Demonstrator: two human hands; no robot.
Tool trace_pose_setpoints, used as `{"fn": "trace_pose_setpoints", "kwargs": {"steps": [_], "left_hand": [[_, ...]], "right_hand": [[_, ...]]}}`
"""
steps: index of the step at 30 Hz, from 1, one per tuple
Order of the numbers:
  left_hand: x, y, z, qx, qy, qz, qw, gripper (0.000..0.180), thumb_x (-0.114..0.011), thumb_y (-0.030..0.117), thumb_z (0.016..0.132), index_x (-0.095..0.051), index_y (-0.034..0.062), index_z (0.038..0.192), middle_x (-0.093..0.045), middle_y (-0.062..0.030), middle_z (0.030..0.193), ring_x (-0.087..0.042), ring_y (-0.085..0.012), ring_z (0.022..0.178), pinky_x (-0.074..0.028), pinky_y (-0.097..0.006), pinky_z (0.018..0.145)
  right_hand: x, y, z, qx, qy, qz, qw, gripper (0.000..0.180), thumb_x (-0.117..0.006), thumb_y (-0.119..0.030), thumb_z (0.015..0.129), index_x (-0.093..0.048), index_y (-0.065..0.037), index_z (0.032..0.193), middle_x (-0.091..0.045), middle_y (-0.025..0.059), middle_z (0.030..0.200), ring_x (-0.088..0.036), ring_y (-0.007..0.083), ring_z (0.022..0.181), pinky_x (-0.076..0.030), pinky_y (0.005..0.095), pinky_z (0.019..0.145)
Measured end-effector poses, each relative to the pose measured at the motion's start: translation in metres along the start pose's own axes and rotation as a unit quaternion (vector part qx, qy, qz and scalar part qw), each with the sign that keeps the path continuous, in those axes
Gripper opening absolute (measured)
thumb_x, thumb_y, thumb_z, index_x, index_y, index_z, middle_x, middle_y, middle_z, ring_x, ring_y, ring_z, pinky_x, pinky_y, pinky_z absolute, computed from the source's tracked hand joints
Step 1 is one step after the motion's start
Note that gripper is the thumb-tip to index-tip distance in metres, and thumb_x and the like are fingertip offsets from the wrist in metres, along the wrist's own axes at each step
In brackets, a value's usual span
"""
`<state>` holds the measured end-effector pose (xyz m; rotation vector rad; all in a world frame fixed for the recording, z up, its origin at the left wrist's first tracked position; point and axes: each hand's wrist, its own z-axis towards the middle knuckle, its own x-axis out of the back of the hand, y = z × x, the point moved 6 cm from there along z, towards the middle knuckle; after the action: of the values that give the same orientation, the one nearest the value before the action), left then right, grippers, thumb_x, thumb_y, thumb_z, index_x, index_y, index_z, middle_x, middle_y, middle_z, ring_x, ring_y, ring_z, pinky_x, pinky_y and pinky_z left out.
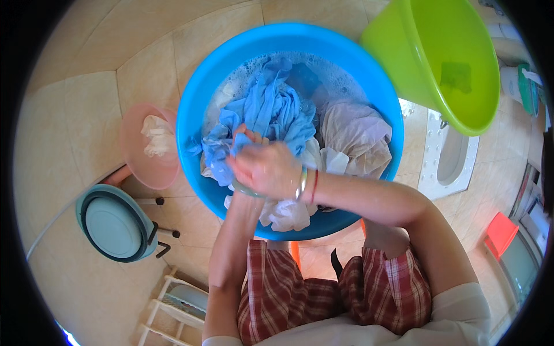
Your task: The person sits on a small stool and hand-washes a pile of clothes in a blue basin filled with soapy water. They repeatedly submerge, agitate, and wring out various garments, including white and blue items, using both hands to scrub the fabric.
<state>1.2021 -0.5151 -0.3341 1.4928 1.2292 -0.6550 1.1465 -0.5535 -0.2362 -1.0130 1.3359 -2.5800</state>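
Note:
A wet light blue garment (268,104) is bunched up in a large round blue basin (193,75) of sudsy water. My right hand (268,167), a little blurred, is closed on the garment's near left part. It crosses in front of my left hand (248,135), whose fingers curl round the same cloth just behind it. Much of the left hand is hidden. A pale greyish-lilac cloth (355,135) lies in the basin's right side. White cloth (285,214) is heaped at the near rim, under my right forearm.
A pink basin (130,144) with a white cloth stands left of the blue one. Nearby is a folded grey-green basin (112,228). A lime-green tub (404,57) leans at the upper right, by a white squat toilet (430,167). A white rack (158,308) is lower left.

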Motion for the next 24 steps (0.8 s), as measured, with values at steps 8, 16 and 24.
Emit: {"fn": "trace_pose_setpoints", "kwargs": {"steps": [8, 16, 24], "left_hand": [[-0.021, -0.024, -0.005, 0.102, 0.320, 0.149, 0.930, 0.024, -0.045, 0.020, 0.097, -0.057, 0.0039, 0.109, -0.060, -0.0003, 0.094, -0.058, -0.0133, 0.088, -0.049, -0.028, 0.079], [0.018, -0.001, 0.003, 0.129, 0.037, -0.037, 0.990, 0.019, -0.050, 0.022, 0.093, -0.056, 0.0070, 0.103, -0.054, -0.0074, 0.087, -0.055, -0.0195, 0.084, -0.045, -0.032, 0.078], [-0.074, 0.084, -0.012, 0.027, 0.145, 0.147, 0.978, 0.038, -0.044, 0.033, 0.096, -0.055, 0.0054, 0.120, -0.060, -0.0079, 0.120, -0.056, -0.0227, 0.111, -0.045, -0.039, 0.095]], "right_hand": [[-0.001, 0.108, 0.000, -0.211, 0.004, -0.044, 0.976, 0.028, -0.054, -0.021, 0.089, -0.057, -0.006, 0.065, -0.058, 0.0158, 0.061, -0.059, 0.0337, 0.056, -0.048, 0.0420, 0.052], [0.000, 0.021, -0.004, 0.014, -0.046, -0.044, 0.998, 0.011, -0.058, -0.018, 0.083, -0.061, -0.010, 0.089, -0.056, 0.0063, 0.064, -0.060, 0.0201, 0.056, -0.047, 0.0340, 0.043], [0.037, 0.149, 0.000, -0.356, -0.028, 0.286, 0.889, 0.029, -0.055, -0.034, 0.092, -0.058, -0.005, 0.099, -0.064, 0.0046, 0.086, -0.060, 0.0160, 0.076, -0.049, 0.0306, 0.071]]}}
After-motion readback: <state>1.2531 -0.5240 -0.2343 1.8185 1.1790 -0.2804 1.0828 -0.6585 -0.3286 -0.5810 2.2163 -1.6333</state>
